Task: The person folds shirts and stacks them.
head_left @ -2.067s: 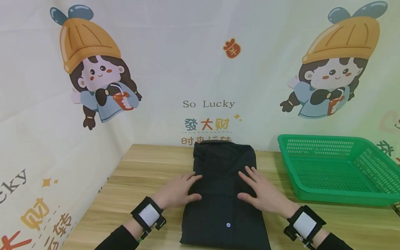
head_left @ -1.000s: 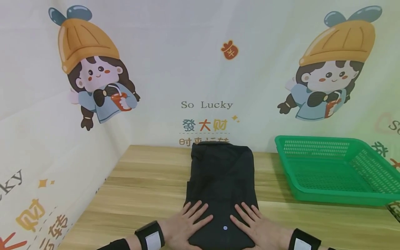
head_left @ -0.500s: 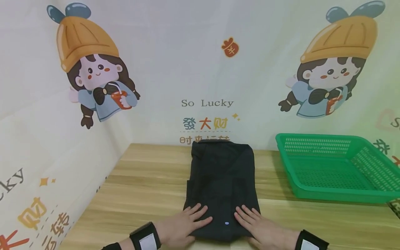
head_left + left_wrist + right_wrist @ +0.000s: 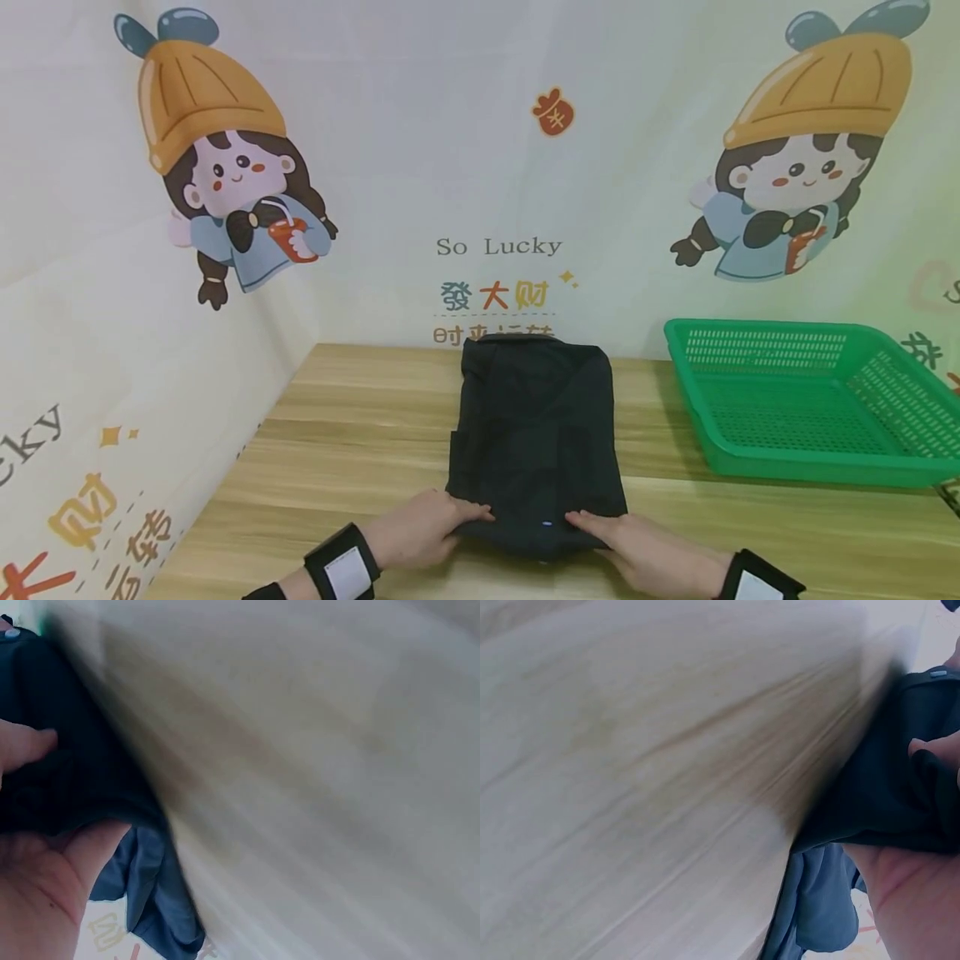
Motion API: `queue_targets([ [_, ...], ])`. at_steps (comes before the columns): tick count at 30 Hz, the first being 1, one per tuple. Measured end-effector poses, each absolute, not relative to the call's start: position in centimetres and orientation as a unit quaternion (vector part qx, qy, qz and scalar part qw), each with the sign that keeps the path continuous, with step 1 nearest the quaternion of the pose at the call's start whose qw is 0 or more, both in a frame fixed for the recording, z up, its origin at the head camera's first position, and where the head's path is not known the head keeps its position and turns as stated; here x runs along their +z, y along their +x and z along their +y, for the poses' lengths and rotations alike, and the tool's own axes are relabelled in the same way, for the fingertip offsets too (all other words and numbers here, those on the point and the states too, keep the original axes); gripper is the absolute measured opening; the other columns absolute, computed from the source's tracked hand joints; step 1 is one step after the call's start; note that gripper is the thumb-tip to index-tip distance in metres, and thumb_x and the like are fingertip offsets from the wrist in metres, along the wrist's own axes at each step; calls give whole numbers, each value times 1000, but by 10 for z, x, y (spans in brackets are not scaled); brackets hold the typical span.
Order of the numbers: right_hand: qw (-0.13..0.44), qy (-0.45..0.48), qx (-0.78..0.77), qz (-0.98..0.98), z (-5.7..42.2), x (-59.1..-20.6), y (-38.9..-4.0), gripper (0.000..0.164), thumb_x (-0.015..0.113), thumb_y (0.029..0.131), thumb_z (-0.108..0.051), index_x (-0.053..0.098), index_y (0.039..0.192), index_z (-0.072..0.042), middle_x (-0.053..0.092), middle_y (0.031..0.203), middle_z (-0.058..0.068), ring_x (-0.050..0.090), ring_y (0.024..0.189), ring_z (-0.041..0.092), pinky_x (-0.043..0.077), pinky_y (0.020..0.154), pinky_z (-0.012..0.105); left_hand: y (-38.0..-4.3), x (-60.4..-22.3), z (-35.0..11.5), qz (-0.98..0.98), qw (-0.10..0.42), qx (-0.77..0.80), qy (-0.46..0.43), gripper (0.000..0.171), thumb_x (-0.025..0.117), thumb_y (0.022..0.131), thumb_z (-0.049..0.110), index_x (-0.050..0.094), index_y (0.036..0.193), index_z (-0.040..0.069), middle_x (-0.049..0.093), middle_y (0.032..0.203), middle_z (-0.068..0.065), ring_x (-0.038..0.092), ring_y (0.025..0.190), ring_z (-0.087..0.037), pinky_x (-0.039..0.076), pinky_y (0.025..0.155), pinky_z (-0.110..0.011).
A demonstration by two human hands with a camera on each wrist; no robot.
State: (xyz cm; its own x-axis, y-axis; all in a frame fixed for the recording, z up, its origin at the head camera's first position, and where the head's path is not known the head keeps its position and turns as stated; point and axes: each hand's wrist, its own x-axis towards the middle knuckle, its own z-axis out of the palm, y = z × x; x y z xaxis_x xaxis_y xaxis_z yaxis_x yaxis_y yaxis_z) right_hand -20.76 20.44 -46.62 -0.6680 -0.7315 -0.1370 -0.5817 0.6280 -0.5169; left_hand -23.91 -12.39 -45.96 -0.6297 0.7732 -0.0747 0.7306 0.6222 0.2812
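Note:
A black shirt point(image 4: 534, 433), folded into a long rectangle with its collar toward the wall, lies on the wooden table. My left hand point(image 4: 420, 527) pinches its near left corner, fingers on top and thumb point(image 4: 101, 851) tucked under the edge. At the near right corner my right hand point(image 4: 651, 546) grips the fabric the same way, with a fingertip point(image 4: 922, 746) pressing on the cloth. Between the hands the near edge is lifted and bends, and a small pale button point(image 4: 547, 523) shows there. Loose layers of the shirt hang below the held edge in both wrist views.
A green perforated plastic basket point(image 4: 817, 467) stands to the right of the shirt on the wood-grain table point(image 4: 360, 417). Behind and to the left hangs a pale printed cloth point(image 4: 420, 150) with cartoon figures.
Both hands moved from the shirt's middle to its near end, lay flat there, then took hold of the near corners. That edge has come up and shifted slightly away from me.

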Motion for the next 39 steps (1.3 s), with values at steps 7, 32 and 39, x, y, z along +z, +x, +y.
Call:
queue_targets([
  [7,141,-408,-233,871,211,-469,-213,36,49,104,-20,57,137,-10,65,133,6,62,119,9,55,93,28,-237,-447,-124,891,122,147,413,38,61,90,-1,70,123,17,71,121,6,63,105,0,54,96,-27],
  [32,117,-458,-359,805,224,-348,-203,21,56,101,-20,68,118,-16,66,74,-5,52,69,-10,46,61,15,-234,-350,-132,817,202,322,434,13,57,98,10,66,90,15,50,75,13,49,71,3,42,68,-14],
  [39,121,-347,-370,853,226,-335,-220,25,62,98,-32,71,116,-18,75,103,-6,66,89,-1,54,77,21,-260,-348,-129,826,179,358,398,10,58,98,13,68,98,14,62,88,5,55,79,-4,48,76,-20],
])
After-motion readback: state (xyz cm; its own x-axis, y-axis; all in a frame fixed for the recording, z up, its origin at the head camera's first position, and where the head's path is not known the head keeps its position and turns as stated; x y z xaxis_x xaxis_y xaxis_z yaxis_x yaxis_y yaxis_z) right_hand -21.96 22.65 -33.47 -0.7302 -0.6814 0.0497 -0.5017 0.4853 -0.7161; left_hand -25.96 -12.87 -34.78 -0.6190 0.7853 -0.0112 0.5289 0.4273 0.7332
